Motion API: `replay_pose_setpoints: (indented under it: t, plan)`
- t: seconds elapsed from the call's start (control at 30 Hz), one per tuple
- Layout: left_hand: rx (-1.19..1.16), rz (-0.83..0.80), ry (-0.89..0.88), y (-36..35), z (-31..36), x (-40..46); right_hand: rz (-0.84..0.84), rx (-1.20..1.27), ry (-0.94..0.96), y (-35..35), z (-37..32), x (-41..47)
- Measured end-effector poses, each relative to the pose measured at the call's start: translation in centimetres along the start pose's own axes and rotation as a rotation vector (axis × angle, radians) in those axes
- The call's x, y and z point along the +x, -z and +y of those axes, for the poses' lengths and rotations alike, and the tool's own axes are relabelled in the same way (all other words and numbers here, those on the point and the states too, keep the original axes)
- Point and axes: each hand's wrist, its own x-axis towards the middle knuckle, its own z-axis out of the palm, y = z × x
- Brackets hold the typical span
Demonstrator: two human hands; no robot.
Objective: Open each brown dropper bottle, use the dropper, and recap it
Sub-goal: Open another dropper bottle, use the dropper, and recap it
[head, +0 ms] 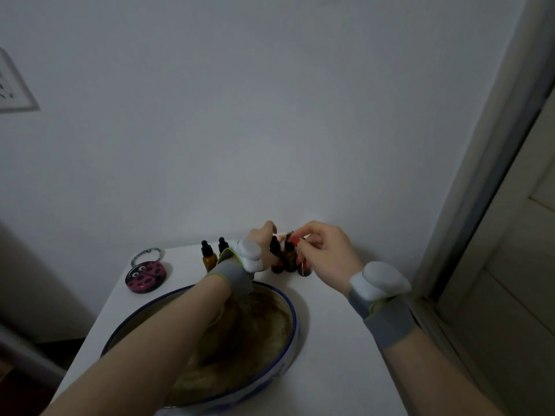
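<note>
Several brown dropper bottles with black caps stand at the back of the white table. One bottle (209, 257) stands free at the left, with a second black cap (222, 244) just behind my left wrist. My left hand (264, 240) reaches over the large bowl and wraps around a bottle (277, 259) in the middle cluster. My right hand (322, 250) pinches the black cap of the neighbouring bottle (289, 259) with fingertips. Another dark bottle (304, 270) stands under my right palm, partly hidden.
A large round bowl with a blue rim (292, 313) holding brownish contents fills the table's front. A pink ladybird tin (146, 276) and a bead bracelet (147, 254) lie at the back left. The white wall is close behind; a door frame (480, 205) stands at the right.
</note>
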Motion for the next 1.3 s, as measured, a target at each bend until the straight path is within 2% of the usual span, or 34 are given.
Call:
replay_pose_setpoints:
  t: [0.2, 0.5, 0.57, 0.93, 1.13, 1.3]
  plan:
    - [-0.011, 0.064, -0.038, 0.7, -0.3, -0.8, 0.024, -0.015, 0.004, 0.3, 0.2, 0.1]
    - [-0.289, 0.128, -0.228, 5.0, -1.3, -6.8, -0.009, 0.02, 0.041, -0.9, -0.3, -0.1]
    - [-0.284, 0.166, -0.248, 5.6, -2.1, -8.5, -0.045, 0.02, 0.077, -1.6, -0.9, -0.4]
    - [-0.325, 0.329, -0.293, 6.2, -6.4, -16.2, -0.242, -0.056, 0.339, -7.6, -4.9, -2.8]
    - [-0.369, 0.35, -0.279, 5.6, -8.0, -17.9, -0.275, -0.122, 0.386, -9.4, -5.5, -3.5]
    - [-0.48, 0.447, -0.276, 4.9, -8.9, -18.6, -0.261, -0.101, 0.405, -10.4, -5.9, -3.8]
